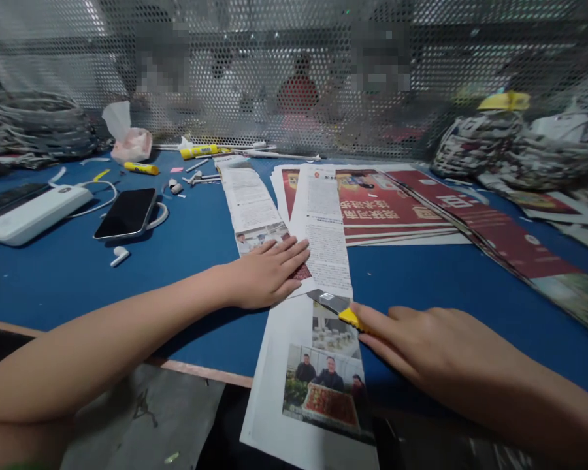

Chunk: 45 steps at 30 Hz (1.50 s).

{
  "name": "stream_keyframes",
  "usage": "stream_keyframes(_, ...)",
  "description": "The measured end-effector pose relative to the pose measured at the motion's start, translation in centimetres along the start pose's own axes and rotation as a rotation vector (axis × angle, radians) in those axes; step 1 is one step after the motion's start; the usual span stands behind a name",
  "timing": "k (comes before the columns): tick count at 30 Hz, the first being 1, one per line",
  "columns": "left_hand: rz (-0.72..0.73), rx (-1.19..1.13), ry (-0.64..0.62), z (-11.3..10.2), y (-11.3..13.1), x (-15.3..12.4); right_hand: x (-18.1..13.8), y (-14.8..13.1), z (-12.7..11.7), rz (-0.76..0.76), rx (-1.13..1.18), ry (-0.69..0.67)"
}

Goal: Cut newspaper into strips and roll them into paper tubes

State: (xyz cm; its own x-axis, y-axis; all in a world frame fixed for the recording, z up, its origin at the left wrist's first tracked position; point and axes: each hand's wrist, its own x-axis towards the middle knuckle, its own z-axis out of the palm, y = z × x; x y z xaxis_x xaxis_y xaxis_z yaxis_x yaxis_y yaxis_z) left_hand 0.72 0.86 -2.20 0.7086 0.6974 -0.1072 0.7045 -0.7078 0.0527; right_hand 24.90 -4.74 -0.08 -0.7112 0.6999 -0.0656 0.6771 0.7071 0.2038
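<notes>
My left hand [269, 271] lies flat with fingers stretched out, pressing on a printed paper strip [247, 196] at the table's middle. A longer printed sheet [323, 241] runs under it toward me, its near end hanging past the table edge. In my right hand [421, 339] is a utility knife [350, 318] with a yellow handle. Its grey blade [326, 299] lies over the long sheet, just right of my left fingertips. Whether the blade edge is in the paper I cannot tell.
Red printed sheets [392, 209] are stacked behind, with a folded red strip pile [500, 228] at right. On the left are a phone [126, 214], a white power bank [36, 212], an earbud [120, 256] and glue sticks [141, 168]. Paper coils [477, 143] stand by the perforated screen [255, 78].
</notes>
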Motion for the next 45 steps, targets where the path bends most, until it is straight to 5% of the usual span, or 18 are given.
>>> stream_keyframes(10,-0.083,0.028,-0.118,-0.5,0.2,0.0,-0.9,-0.5,0.4,-0.027,-0.108,0.178)
stream_keyframes(18,-0.064,0.022,-0.084,-0.2,0.0,0.0,-0.6,-0.7,0.0,0.018,-0.083,0.052)
stream_keyframes(45,-0.177,-0.006,-0.026,-0.2,-0.1,-0.1,1.5,0.4,0.5,0.067,-0.059,-0.026)
